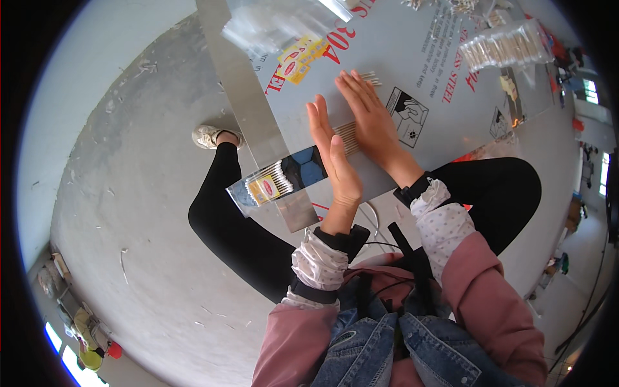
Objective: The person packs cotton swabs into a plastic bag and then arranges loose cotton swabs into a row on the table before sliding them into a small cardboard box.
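Note:
My left hand [334,155] stands on its edge at the table's near side, fingers stretched out and the palm turned toward the right hand. My right hand [373,122] lies flat with straight fingers. Between the two palms is a row of cotton swabs [349,138], partly hidden by the hands. A few more swabs [371,79] show beyond my right fingertips. To the left of my left hand, a clear plastic bag [238,195] holds several cotton swabs [281,175] with a yellow label card [263,189]. Next to it lies a dark patch with blue hexagons [307,166].
The metal-sheet table [303,93] carries a stack of clear bags [258,29] and yellow label cards [298,61] at the far left. Packed swabs [506,48] lie at the far right, with loose swabs [461,5] behind. A bare metal strip [242,97] runs along the left edge.

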A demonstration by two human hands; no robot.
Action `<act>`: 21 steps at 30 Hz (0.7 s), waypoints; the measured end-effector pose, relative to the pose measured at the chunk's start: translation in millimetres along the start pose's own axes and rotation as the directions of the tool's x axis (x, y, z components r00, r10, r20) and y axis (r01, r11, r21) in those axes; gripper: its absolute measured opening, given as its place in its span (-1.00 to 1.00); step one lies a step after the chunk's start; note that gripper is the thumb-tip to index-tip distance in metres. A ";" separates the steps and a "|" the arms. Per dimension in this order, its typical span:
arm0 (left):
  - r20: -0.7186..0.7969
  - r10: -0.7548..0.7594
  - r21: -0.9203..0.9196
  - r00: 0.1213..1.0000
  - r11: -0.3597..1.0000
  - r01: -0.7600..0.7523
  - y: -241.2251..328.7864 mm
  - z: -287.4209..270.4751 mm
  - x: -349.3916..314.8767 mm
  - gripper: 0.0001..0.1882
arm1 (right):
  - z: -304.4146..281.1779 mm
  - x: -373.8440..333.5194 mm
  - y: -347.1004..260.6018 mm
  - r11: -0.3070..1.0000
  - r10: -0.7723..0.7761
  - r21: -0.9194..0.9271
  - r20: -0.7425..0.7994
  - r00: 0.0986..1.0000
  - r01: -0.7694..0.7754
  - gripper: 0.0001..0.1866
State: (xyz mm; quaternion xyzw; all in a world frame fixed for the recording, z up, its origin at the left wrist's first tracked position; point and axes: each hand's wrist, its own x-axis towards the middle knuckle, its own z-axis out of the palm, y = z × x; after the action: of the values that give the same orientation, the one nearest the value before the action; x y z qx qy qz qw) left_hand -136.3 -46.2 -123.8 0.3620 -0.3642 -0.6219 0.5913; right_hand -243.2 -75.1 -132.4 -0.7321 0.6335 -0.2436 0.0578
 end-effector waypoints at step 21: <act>-0.314 0.167 0.402 0.935 0.915 -0.029 92.5 -82.9 -12.4 -0.52 | 7.5 -2.4 -7.0 0.999 -0.051 -0.013 0.026 0.998 0.051 -0.38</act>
State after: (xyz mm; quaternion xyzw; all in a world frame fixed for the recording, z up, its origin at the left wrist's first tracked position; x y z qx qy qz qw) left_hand -19.2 -39.1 -81.2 0.5559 -0.3909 -0.4334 0.5919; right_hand -233.8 -73.1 -136.9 -0.7515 0.6154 -0.2315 0.0546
